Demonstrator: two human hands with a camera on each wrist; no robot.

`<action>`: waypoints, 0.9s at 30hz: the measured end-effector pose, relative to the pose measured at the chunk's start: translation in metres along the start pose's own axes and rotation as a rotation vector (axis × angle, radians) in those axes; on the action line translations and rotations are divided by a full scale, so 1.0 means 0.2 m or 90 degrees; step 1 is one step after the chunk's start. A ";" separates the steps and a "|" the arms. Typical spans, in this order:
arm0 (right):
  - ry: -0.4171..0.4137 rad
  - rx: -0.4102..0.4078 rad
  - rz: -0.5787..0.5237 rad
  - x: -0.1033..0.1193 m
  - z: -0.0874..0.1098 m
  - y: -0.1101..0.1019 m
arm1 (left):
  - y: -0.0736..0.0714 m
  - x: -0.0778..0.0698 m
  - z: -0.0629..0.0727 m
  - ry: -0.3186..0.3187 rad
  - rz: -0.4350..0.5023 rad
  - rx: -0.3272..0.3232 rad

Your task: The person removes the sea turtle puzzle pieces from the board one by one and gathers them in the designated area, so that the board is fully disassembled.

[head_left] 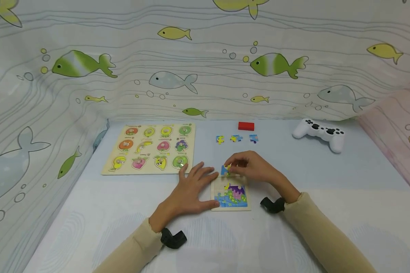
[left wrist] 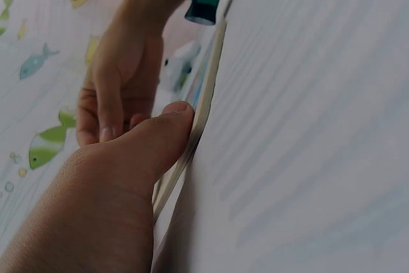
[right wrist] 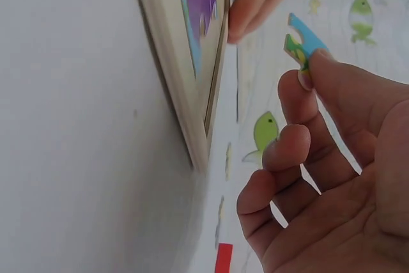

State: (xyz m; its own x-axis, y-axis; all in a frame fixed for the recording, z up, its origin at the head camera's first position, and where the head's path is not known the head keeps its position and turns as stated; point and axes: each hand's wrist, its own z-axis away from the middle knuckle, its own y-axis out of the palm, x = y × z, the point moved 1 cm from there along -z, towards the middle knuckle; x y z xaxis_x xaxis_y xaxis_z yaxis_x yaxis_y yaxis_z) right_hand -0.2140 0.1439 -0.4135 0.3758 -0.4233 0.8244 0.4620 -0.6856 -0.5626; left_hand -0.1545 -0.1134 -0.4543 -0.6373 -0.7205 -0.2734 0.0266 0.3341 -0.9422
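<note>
A small square jigsaw board point(head_left: 219, 185) lies on the table, its lower part filled with pieces showing a purple and green dinosaur over blue. My left hand point(head_left: 190, 191) spreads its fingers along the board's left side. Its thumb point(left wrist: 172, 123) rests on the board's edge in the left wrist view. Thumb and index finger of my right hand point(head_left: 254, 167) pinch a blue jigsaw piece point(right wrist: 310, 41) with some green and yellow on it. In the head view that piece is over the board's far edge. The other right fingers curl loosely, holding nothing.
Behind the board lie three loose jigsaw pieces point(head_left: 236, 138) in a row, with a red block point(head_left: 246, 126) beyond them. A wooden fruit puzzle point(head_left: 147, 151) is at the left, its near right corner close to my left fingers. A white game controller point(head_left: 319, 133) sits far right.
</note>
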 end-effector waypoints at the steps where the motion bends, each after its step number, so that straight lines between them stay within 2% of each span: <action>1: 0.006 -0.003 0.002 -0.01 -0.01 -0.01 | 0.00 0.00 0.00 -0.001 0.000 0.002; 10: 0.022 0.014 0.019 -0.08 -0.11 -0.06 | 0.00 0.00 0.00 -0.005 0.016 0.007; 20: 0.102 0.025 0.058 -0.12 -0.23 -0.08 | 0.01 0.00 0.00 -0.006 0.008 0.011; 27: 0.097 0.012 0.084 -0.12 -0.30 -0.08 | 0.01 0.01 0.01 -0.010 -0.004 0.013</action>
State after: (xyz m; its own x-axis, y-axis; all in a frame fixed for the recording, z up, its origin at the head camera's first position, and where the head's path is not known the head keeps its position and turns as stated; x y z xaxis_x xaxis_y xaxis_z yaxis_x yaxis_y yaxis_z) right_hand -0.2786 0.1284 -0.4199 0.3093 -0.5941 0.7425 0.4318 -0.6079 -0.6663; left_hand -0.1543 -0.1146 -0.4559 -0.6258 -0.7316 -0.2703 0.0390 0.3167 -0.9477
